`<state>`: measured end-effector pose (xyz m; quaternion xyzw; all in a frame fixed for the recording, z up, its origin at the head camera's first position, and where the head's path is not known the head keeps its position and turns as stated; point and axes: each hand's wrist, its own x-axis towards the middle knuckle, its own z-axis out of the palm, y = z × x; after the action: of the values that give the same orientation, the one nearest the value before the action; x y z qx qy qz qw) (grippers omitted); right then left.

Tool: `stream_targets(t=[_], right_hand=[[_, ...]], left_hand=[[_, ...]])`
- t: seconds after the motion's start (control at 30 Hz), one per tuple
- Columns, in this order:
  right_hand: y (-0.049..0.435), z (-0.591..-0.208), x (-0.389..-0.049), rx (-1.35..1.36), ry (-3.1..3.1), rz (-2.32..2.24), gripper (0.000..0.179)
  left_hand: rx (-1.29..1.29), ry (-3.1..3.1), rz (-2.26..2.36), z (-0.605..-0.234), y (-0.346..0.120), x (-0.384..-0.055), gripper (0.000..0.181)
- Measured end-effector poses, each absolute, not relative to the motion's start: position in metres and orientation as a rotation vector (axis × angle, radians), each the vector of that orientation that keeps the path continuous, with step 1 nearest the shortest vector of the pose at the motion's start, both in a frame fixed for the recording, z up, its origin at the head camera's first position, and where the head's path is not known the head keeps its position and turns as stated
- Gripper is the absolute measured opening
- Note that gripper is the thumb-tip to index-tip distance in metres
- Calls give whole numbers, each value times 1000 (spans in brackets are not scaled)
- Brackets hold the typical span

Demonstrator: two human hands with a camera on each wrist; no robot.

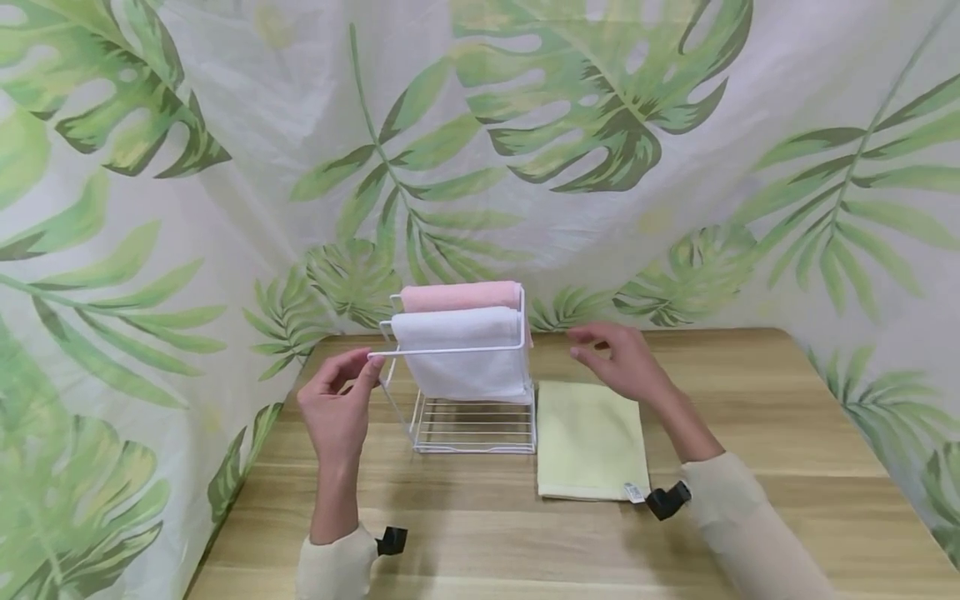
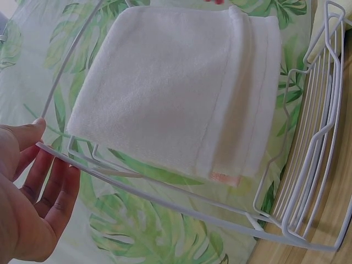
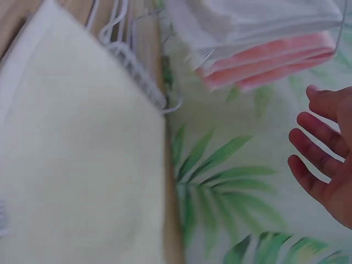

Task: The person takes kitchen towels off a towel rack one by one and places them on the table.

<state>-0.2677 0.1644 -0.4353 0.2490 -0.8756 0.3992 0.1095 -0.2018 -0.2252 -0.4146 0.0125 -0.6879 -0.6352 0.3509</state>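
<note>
A white wire rack (image 1: 474, 451) stands on the table with a pink towel (image 1: 457, 296) over its rear bar. Over the bar in front of it hangs a white towel (image 1: 465, 358); the front bar is bare. My left hand (image 1: 339, 400) pinches the left front corner of the rack between thumb and fingers, as the left wrist view also shows. To the right of the rack, my right hand (image 1: 622, 362) is in the air with loosely bent fingers and nothing in them. Below it a folded yellow towel (image 1: 591, 442) lies flat beside the rack.
The rack and towels rest on a wooden table (image 1: 720, 517). A leaf-patterned curtain (image 1: 600, 233) hangs behind the table and along its sides. A small white tag (image 1: 634, 492) sticks out at the yellow towel's near right corner.
</note>
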Motion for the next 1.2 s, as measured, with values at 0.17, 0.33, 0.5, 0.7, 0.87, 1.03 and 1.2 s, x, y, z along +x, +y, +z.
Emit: stream_targets(t=[0.17,0.33,0.5,0.7,0.87,1.03,1.2], right_hand=[[151,-405,-258,796,-2439,1154,29],[134,-373,-250,843,-2346,1129,31],[116,-349,-252,925,-2280,1150,32],[100,-334,-258,1016,-2251,1147,34],[88,-330,-265,1098,-2261,1121,37],[74,-327,-274,1161,-2295,1089,40],[63,-326,-281,1214,-2345,1106,43]], left_hand=[[24,-1784,-1656,-418,-223,-201,21],[16,-1778,-1655,-420,-222,-201,21],[25,-1777,-1641,-419,-223,-202,19],[21,-1784,-1632,-418,-223,-202,20],[13,-1784,-1632,-416,-223,-202,21],[20,-1780,-1636,-415,-225,-203,22],[29,-1775,-1643,-414,-226,-202,21]])
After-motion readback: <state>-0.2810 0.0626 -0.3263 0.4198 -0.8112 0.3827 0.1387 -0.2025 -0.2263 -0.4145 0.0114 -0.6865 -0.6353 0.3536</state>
